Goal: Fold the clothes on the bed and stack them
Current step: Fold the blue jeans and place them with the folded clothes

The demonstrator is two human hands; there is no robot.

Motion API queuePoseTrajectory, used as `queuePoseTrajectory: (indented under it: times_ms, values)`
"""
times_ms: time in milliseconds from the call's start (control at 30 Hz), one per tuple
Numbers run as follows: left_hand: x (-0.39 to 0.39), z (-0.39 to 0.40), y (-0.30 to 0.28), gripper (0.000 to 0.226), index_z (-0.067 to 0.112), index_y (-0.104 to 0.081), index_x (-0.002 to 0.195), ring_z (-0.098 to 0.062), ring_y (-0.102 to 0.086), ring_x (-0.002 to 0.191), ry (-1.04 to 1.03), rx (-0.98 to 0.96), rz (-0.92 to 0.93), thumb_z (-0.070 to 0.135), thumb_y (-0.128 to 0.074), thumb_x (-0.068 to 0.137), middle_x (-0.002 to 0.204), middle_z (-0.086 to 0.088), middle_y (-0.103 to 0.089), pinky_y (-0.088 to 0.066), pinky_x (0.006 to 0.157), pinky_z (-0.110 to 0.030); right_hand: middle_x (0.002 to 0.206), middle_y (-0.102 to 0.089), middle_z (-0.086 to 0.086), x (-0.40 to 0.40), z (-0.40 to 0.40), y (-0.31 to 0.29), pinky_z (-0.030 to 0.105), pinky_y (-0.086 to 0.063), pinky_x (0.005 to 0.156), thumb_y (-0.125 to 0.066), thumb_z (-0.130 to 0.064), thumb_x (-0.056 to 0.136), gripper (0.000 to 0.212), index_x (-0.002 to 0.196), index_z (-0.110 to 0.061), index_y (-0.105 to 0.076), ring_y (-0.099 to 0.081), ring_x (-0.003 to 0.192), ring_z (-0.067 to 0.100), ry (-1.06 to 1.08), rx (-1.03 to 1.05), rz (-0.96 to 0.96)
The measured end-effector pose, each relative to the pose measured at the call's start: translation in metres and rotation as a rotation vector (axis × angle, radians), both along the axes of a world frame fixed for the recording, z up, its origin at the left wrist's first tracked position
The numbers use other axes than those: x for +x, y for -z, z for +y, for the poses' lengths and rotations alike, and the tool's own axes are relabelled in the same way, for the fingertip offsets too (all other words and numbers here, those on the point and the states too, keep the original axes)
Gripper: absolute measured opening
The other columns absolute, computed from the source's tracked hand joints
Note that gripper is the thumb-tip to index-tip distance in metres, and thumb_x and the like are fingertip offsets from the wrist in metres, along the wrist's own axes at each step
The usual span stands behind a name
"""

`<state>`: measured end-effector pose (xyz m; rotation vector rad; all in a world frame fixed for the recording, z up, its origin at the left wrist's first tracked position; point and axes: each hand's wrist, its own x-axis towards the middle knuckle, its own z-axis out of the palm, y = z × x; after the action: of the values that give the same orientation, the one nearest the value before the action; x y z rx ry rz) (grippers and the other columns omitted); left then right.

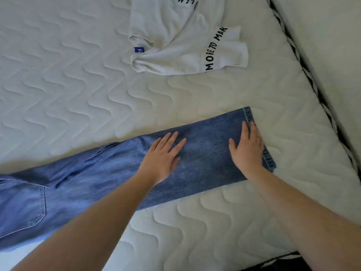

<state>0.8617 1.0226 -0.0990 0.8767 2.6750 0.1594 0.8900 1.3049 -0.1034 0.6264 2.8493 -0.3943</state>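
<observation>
A pair of blue jeans [207, 153] lies stretched flat across the quilted mattress [78, 85], legs together, waist and back pocket at the lower left, hems at the right. My left hand [163, 156] lies flat on the middle of the leg with fingers straight and spread. My right hand [248, 149] presses flat on the leg just beside the hem, fingers straight. A white T-shirt [175, 40] with black lettering and a small blue neck label lies crumpled farther up the bed, apart from the jeans.
The mattress edge with a dark patterned border [304, 71] runs diagonally down the right side; beyond it is a pale surface [332, 36]. Bare mattress lies between the jeans and the T-shirt and in front of the jeans.
</observation>
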Motion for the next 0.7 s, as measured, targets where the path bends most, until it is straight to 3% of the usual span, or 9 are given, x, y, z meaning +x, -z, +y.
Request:
queuePoseTrajectory:
  times_ms: [133, 267, 367, 533, 633, 700]
  values:
    - [0.003, 0.043, 0.016, 0.063, 0.036, -0.002, 0.155, -0.028, -0.007, 0.151, 0.1, -0.044, -0.071, 0.049, -0.033, 0.101, 0.165, -0.005, -0.004, -0.008, 0.121, -0.046, 0.153, -0.029, 0.018, 0.003, 0.036, 0.001, 0.049, -0.026, 0.112, -0.051, -0.037, 0.097, 0.071, 0.154, -0.011, -0.017, -0.028, 0.14, 0.036, 0.273, -0.126, -0.019]
    - [0.008, 0.065, 0.032, 0.066, 0.044, 0.022, 0.148, -0.027, 0.013, 0.15, 0.085, -0.165, -0.138, 0.065, -0.01, 0.094, 0.162, 0.001, 0.02, 0.006, 0.118, -0.055, 0.134, -0.046, 0.018, -0.002, 0.059, 0.002, 0.045, -0.041, 0.099, -0.058, -0.036, 0.094, 0.053, 0.139, -0.011, -0.044, -0.045, 0.121, 0.036, 0.262, -0.161, -0.034]
    - [0.011, 0.073, 0.038, 0.068, 0.046, 0.038, 0.138, -0.025, 0.028, 0.146, 0.08, -0.227, -0.179, 0.072, 0.003, 0.086, 0.153, 0.003, 0.038, 0.014, 0.115, -0.058, 0.125, -0.056, 0.015, -0.012, 0.077, -0.001, 0.039, -0.048, 0.09, -0.065, -0.037, 0.09, 0.052, 0.131, -0.009, -0.048, -0.056, 0.11, 0.032, 0.29, -0.374, -0.112]
    - [0.01, 0.076, 0.041, 0.068, 0.045, 0.046, 0.133, -0.022, 0.04, 0.136, 0.069, -0.259, -0.207, 0.073, 0.008, 0.083, 0.147, 0.004, 0.046, 0.016, 0.115, -0.059, 0.108, -0.067, 0.004, -0.018, 0.091, -0.012, 0.024, -0.044, 0.065, -0.066, -0.033, 0.089, 0.032, 0.115, -0.015, -0.059, -0.063, 0.087, 0.017, 0.208, -0.629, -0.238]
    - [0.008, 0.077, 0.04, 0.068, 0.046, 0.046, 0.132, -0.023, 0.042, 0.135, 0.075, -0.271, -0.229, 0.072, 0.001, 0.088, 0.146, 0.004, 0.047, 0.017, 0.114, -0.059, 0.095, -0.066, -0.006, -0.022, 0.081, -0.027, 0.023, -0.043, 0.062, -0.06, -0.03, 0.089, 0.009, 0.096, -0.032, -0.057, -0.062, 0.08, 0.007, 0.127, -0.669, -0.202]
    - [0.006, 0.078, 0.036, 0.069, 0.046, 0.042, 0.135, -0.024, 0.039, 0.138, 0.088, -0.28, -0.258, 0.07, -0.007, 0.093, 0.149, 0.004, 0.044, 0.017, 0.114, -0.059, 0.096, -0.065, -0.011, -0.026, 0.07, -0.04, 0.024, -0.044, 0.064, -0.057, -0.031, 0.089, 0.01, 0.097, -0.037, -0.054, -0.062, 0.082, 0.005, 0.087, -0.712, -0.212]
